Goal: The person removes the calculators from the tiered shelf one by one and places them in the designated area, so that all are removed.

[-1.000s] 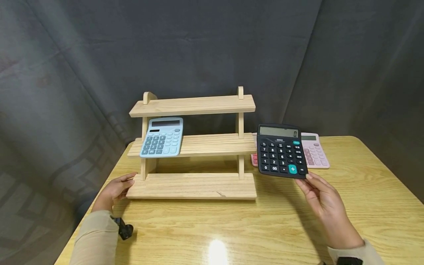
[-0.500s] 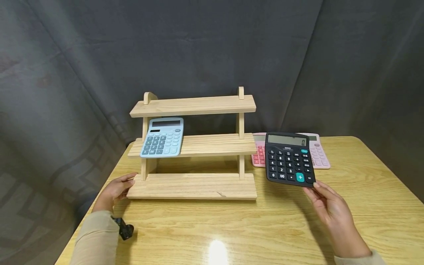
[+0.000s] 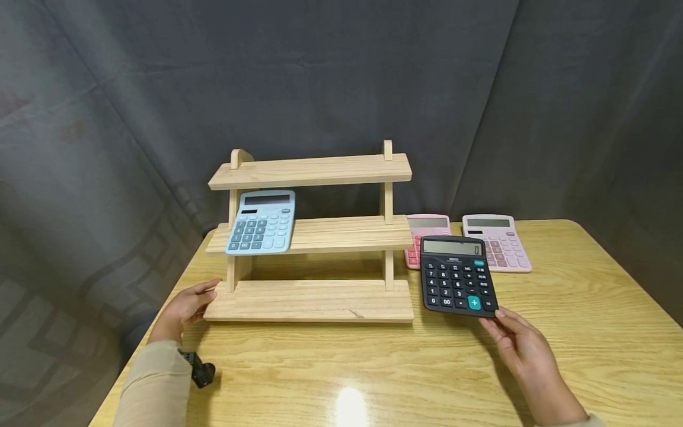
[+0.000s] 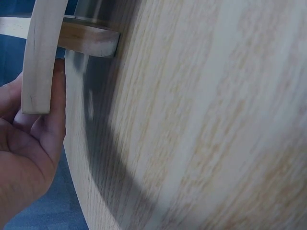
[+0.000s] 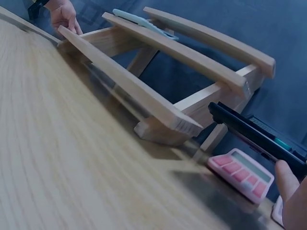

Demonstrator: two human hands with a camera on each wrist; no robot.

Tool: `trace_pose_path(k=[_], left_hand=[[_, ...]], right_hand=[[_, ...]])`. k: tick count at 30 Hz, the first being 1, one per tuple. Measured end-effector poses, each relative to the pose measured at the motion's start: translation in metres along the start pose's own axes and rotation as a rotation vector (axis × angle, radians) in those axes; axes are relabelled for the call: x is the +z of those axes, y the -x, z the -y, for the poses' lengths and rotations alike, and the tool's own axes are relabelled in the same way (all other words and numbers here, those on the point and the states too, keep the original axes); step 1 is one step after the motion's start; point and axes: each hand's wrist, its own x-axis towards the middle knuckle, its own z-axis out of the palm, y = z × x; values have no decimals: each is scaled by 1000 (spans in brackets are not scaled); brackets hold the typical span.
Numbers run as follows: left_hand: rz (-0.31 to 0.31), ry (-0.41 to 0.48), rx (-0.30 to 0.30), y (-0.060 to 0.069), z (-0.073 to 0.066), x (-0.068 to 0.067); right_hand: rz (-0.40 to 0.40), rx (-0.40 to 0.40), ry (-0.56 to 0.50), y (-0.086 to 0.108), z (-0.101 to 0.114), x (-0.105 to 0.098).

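My right hand (image 3: 525, 350) pinches a black calculator (image 3: 456, 276) by its lower right corner, holding it raised above the table with its keys facing me. In the right wrist view that calculator (image 5: 259, 134) shows edge-on, beside the rack's right end. My left hand (image 3: 187, 305) grips the left end of the lowest board of a three-tier wooden rack (image 3: 309, 299). The left wrist view has the fingers (image 4: 57, 96) on either side of the board end (image 4: 41, 62). On the middle tier, at the left, leans a light blue calculator (image 3: 261, 222).
Behind the black calculator, on the table (image 3: 299, 367), lie a pink calculator (image 3: 427, 222), partly covered, and a pale pink calculator (image 3: 493, 243) to its right. A dark grey curtain (image 3: 320, 77) hangs behind the table.
The black calculator first went right and down, then back left and further down with my right hand, uncovering more of the two pink calculators. My left hand and the rack stay put.
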Motion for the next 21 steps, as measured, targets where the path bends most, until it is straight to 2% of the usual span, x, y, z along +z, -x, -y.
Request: trace_pose_path(k=[7, 15, 21], left_hand=[[-11, -25, -17, 0, -1, 1], [-8, -13, -29, -1, -2, 1], [-11, -17, -27, -1, -1, 0]], right_hand=[[-64, 13, 71, 0, -3, -8], [-77, 25, 99, -2, -7, -17], [-118, 41, 141, -4, -8, -18]])
